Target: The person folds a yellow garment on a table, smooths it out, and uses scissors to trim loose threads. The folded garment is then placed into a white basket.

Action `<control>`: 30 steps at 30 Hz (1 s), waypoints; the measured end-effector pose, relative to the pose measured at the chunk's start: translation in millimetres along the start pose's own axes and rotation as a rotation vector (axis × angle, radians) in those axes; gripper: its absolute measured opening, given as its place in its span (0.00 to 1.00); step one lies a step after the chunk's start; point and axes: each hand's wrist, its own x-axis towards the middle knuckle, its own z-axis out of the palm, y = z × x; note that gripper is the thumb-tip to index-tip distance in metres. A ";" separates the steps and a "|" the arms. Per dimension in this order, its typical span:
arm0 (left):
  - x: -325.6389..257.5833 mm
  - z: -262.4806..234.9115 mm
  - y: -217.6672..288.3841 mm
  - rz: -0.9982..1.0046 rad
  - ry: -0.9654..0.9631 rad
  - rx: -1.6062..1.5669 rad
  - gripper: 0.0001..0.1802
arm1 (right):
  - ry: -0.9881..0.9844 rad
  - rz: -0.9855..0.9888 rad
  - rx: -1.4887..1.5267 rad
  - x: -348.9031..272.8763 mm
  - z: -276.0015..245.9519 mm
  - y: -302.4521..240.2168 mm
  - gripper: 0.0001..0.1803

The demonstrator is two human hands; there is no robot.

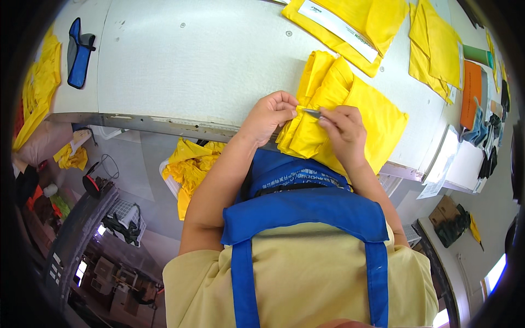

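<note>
A folded bundle of yellow, smooth-looking fabric (377,117) lies at the table's front edge, its gathered layers hanging slightly over it. At the bundle's left side, my left hand (269,116) is closed, thumb and fingers pinching at the fabric's edge; a thread there would be too small to make out. My right hand (348,131) rests over the folds and grips a small grey pointed metal tool (311,112), which looks like thread snips. Its tip points left, close to my left fingertips. The tool's rear end is hidden in my right hand.
Flat-folded yellow pieces (350,27) lie beyond the bundle, one under a white printed strip. A blue-and-grey strap-like item (80,54) is at the far left. Below the metal table edge (180,127), a white bin (171,183) holds crumpled yellow fabric. An orange box (470,94) stands at right.
</note>
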 end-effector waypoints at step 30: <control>-11.6 0.7 -8.7 0.049 -0.026 -0.096 0.14 | 0.025 0.010 0.004 -18.1 7.7 -6.5 0.15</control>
